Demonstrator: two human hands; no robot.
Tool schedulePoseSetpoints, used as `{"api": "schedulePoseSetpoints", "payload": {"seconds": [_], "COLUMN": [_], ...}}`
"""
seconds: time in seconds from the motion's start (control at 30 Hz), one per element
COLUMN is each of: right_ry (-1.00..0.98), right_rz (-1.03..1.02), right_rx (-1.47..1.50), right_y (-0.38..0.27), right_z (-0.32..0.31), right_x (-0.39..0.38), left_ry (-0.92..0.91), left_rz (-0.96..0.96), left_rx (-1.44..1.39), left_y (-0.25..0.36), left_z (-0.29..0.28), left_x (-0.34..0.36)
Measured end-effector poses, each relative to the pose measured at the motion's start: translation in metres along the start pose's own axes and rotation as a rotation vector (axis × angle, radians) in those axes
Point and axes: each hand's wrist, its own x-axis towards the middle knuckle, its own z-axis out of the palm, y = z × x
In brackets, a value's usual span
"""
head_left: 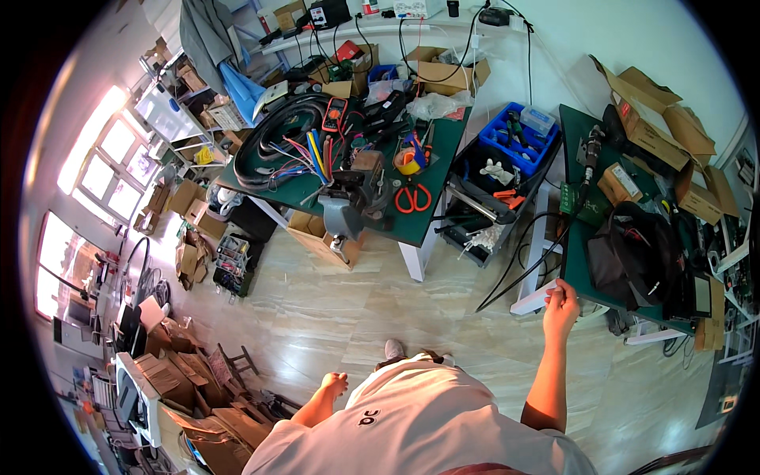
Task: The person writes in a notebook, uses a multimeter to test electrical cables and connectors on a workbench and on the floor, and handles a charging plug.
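My left hand [335, 385] hangs low beside my light shirt, fingers curled with nothing visible in them. My right hand [560, 305] is raised near the edge of the green right table [582, 142], fingers bent together; anything in them is too small to make out. Black cables [518, 281] run down beside that table. On it are a black bag [625, 257], a long metal tool [590, 158] and cardboard boxes [621, 182].
Ahead, a green workbench [412, 226] holds a vise [348, 206], coiled hose, wires and red-handled scissors [412, 198]. A black tool bin with a blue tray [522, 134] stands between the tables. Cardboard piles [182, 372] lie at left, and a tiled floor [332, 309] runs beneath me.
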Motion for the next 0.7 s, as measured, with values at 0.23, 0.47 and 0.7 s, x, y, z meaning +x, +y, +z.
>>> {"api": "schedulePoseSetpoints", "payload": {"seconds": [0.23,0.47,0.7], "right_ry": [0.007,0.097,0.231], "right_rz": [0.048,-0.053,0.063], "right_rx": [0.005,-0.009,-0.146], "right_y": [0.003,0.035,0.023], "right_z": [-0.012,-0.048,-0.102], "right_x": [-0.007,-0.011,-0.018], "left_ry": [0.031,-0.028,-0.246], "left_rz": [0.027,0.125,0.643], "left_rx": [0.23,0.047,0.97], "left_y": [0.02,0.049,0.084], "left_z": [0.004,0.033,0.049], "left_x": [-0.05,-0.003,0.026]}}
